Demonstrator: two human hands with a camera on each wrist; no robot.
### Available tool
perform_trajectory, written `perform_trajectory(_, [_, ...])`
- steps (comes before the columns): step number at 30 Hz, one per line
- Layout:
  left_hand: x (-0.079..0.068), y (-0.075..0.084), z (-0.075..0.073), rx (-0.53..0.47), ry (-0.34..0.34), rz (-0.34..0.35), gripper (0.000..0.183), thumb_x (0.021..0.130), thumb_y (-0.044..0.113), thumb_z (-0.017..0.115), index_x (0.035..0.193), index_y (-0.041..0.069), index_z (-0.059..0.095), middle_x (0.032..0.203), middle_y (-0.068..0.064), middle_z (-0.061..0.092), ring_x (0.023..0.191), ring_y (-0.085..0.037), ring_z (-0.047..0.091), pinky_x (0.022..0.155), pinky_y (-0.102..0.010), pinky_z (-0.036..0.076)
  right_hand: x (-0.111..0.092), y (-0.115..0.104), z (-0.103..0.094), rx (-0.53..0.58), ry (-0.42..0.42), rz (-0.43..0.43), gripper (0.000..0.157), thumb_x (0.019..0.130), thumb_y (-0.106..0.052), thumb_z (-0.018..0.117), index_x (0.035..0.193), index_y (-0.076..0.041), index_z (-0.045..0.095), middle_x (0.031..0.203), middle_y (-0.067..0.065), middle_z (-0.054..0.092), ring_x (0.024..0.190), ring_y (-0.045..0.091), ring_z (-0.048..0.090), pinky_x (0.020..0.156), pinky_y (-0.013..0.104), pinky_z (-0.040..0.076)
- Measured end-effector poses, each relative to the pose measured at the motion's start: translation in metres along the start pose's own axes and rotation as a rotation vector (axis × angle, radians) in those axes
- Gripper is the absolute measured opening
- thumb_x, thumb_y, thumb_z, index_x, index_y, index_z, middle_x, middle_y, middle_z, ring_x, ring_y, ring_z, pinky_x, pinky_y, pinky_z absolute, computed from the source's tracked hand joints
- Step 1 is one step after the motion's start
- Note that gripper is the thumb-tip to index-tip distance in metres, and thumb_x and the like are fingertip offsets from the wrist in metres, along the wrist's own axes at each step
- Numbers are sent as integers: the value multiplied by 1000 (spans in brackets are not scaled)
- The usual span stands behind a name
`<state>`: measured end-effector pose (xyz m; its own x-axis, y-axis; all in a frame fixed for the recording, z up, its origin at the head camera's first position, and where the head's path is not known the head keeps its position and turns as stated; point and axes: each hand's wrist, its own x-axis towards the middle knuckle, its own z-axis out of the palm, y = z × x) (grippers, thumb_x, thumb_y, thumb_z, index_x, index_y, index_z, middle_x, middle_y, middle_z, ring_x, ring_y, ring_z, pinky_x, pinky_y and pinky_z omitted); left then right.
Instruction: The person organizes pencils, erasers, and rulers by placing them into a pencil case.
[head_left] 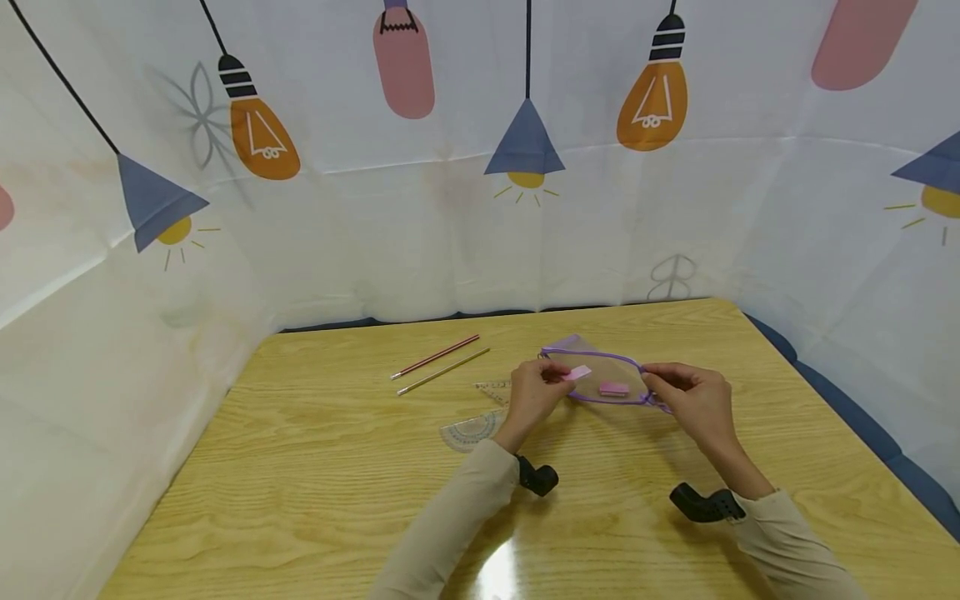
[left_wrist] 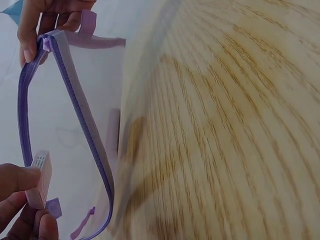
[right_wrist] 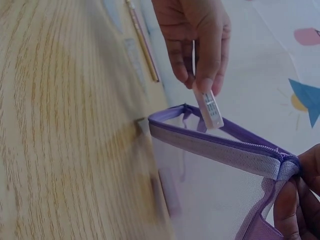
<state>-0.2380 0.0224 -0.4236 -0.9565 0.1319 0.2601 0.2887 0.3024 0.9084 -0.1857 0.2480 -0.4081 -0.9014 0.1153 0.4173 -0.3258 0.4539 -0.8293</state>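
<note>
My left hand (head_left: 536, 393) pinches a small pink and white eraser (right_wrist: 209, 109) between thumb and fingers. The eraser sits at the open mouth of a see-through mesh pouch (right_wrist: 215, 149) with purple zip edging. My right hand (head_left: 699, 404) grips the zip's end corner of that pouch, and its mouth gapes wide. A second pink eraser (head_left: 614, 389) shows through the mesh, low inside the pouch. In the left wrist view, printed marks show on the held eraser (left_wrist: 42, 175), and a purple tab hangs beside it.
Left of the pouch lie a clear protractor (head_left: 471, 432) and a clear set square (head_left: 493, 389), partly hidden by my left hand. Farther back are a red pencil (head_left: 435, 357) and a gold pencil (head_left: 444, 372). A patterned white curtain (head_left: 450, 233) stands behind the wooden table (head_left: 300, 483).
</note>
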Motion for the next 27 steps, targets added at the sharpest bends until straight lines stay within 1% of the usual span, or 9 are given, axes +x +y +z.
perform_trajectory(2, [2, 0, 3, 8, 5, 1, 11, 79, 4, 78, 90, 3, 75, 79, 2, 68, 69, -5, 61, 65, -20, 50, 0, 1, 0, 6, 1, 0, 21, 90, -13, 71, 104, 2, 73, 87, 7, 72, 68, 6, 65, 50, 22, 49])
perform_trajectory(4, [4, -1, 6, 20, 9, -4, 11, 79, 5, 79, 89, 4, 75, 79, 2, 68, 69, -5, 61, 65, -19, 50, 0, 1, -1, 6, 7, 6, 22, 89, -17, 72, 104, -1, 74, 88, 7, 72, 69, 6, 65, 50, 23, 50])
perform_trajectory(11, [7, 0, 13, 43, 10, -15, 11, 78, 2, 79, 88, 3, 74, 78, 0, 68, 67, -5, 59, 61, -18, 49, -2, 0, -2, -2, 9, -4, 21, 89, -16, 72, 104, -1, 75, 88, 7, 72, 68, 7, 65, 47, 23, 48])
perform_trajectory(15, [7, -3, 16, 61, 9, -1, 11, 79, 2, 78, 89, 3, 74, 79, -1, 68, 68, -5, 60, 62, -18, 49, -3, 3, -2, -8, 4, 3, 21, 89, -16, 72, 104, -1, 74, 87, 9, 72, 67, 8, 65, 46, 26, 48])
perform_trajectory(20, [9, -6, 18, 81, 2, 19, 12, 79, 2, 78, 90, 2, 74, 80, -2, 68, 69, -5, 60, 63, -18, 49, -4, 3, -2, -12, -2, 11, 21, 89, -16, 72, 104, -2, 75, 89, 11, 72, 67, 10, 65, 47, 25, 48])
perform_trajectory(27, [13, -6, 24, 82, -5, -21, 12, 78, 0, 77, 90, 2, 74, 79, 0, 67, 69, -5, 57, 61, -18, 48, -5, 0, -3, 6, -4, 3, 22, 89, -17, 72, 104, 0, 74, 89, 10, 72, 69, 8, 65, 49, 24, 50])
